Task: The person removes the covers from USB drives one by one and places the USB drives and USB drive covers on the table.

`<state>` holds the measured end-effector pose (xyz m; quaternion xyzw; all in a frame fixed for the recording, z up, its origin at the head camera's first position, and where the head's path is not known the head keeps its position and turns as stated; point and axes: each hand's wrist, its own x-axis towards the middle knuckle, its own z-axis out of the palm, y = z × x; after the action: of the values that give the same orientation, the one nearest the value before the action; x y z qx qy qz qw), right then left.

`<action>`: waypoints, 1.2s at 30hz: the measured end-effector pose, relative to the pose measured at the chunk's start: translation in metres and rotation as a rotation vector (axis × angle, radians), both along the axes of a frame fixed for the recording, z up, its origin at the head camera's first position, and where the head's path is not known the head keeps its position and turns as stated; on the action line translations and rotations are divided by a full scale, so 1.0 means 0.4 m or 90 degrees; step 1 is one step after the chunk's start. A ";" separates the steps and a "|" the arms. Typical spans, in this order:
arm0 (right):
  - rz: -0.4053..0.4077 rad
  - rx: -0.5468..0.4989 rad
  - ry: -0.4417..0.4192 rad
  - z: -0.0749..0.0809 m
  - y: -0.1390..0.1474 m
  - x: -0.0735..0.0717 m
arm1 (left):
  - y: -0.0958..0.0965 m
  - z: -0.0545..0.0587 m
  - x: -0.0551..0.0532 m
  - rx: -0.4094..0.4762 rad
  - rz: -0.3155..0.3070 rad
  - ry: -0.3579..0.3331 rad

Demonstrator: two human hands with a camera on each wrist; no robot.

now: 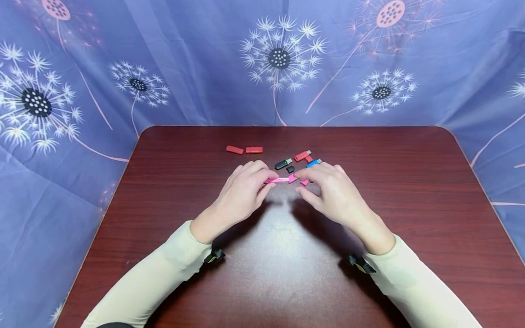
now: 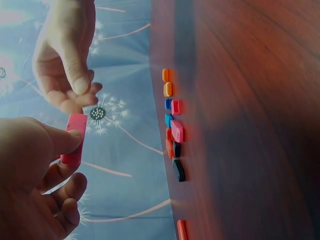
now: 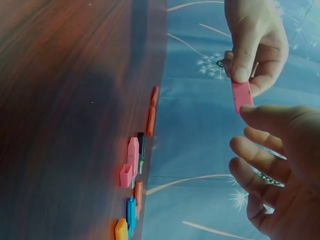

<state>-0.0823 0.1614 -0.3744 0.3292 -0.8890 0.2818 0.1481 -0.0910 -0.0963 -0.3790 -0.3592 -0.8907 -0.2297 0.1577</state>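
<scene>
My left hand (image 1: pixel 248 189) pinches a pink stick-shaped piece (image 2: pixel 74 140), which looks like a USB stick, between thumb and fingers above the table. My right hand (image 1: pixel 336 193) has a fingertip against its far end; the other fingers are loosely spread, and thumb and forefinger stand apart in the head view. Below lie another pink USB stick (image 3: pixel 132 150) and a small pink cap (image 3: pixel 126 175). Beyond them are a black USB stick (image 1: pixel 283 164), its black cap (image 1: pixel 290 169), a red USB stick (image 1: pixel 302 156) and a blue one (image 1: pixel 313 163), partly behind my right hand.
Two red pieces (image 1: pixel 234 150) lie farther left on the dark wooden table (image 1: pixel 184 159). Orange pieces (image 2: pixel 168 89), seen in the wrist views, are hidden by my right hand in the head view. A blue dandelion-print cloth (image 1: pixel 205 68) hangs behind the table.
</scene>
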 end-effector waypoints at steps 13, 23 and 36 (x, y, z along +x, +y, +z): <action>0.012 0.014 0.008 -0.008 -0.013 0.002 | 0.039 -0.015 0.017 0.002 -0.025 -0.005; 0.032 0.000 0.041 -0.023 -0.012 0.012 | 0.056 -0.027 0.026 0.017 -0.024 -0.015; 0.054 -0.010 0.068 -0.037 -0.007 0.013 | 0.061 -0.029 0.037 0.016 -0.016 0.031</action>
<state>-0.0771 0.1586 -0.3893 0.3797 -0.8629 0.2765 0.1862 -0.0763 -0.0717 -0.3907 -0.3741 -0.8790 -0.2340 0.1805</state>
